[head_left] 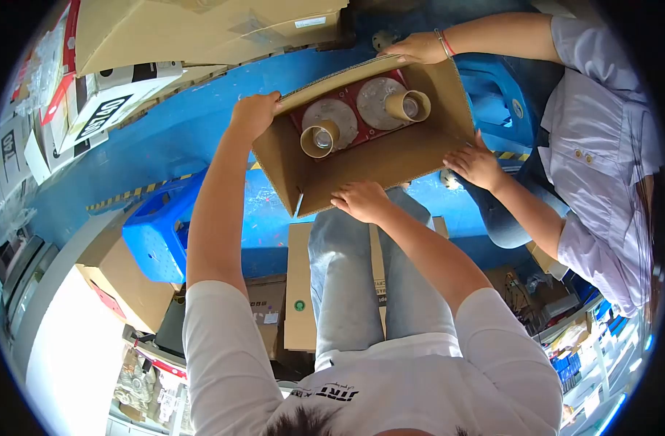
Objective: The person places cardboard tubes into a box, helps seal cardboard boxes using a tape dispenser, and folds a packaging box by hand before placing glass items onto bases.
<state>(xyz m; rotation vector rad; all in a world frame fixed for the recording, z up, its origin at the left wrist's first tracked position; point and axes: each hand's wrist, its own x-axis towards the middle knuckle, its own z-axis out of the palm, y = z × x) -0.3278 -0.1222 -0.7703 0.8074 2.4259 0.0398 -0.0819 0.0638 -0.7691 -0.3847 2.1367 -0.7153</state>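
An open cardboard box [347, 168] is tilted so that its inside shows. Inside it are two round grey discs [380, 102] on a red panel, and a cardboard tube [319, 139] stands on each disc. My left hand [256, 115] grips the box at its far left corner. On the near wall's edge, my right hand [361, 201] is closed with the fingers over the rim. A co-worker's hands [472, 161] also touch the box, one at the far rim and the other at the right corner.
The co-worker [594, 167] sits at the right by a blue stool [500, 102]. Another blue stool [158, 236] stands at left. Large cartons [202, 29] are stacked at the far left, and a carton [300, 291] lies beneath my legs. Yellow-black tape marks the blue floor [158, 156].
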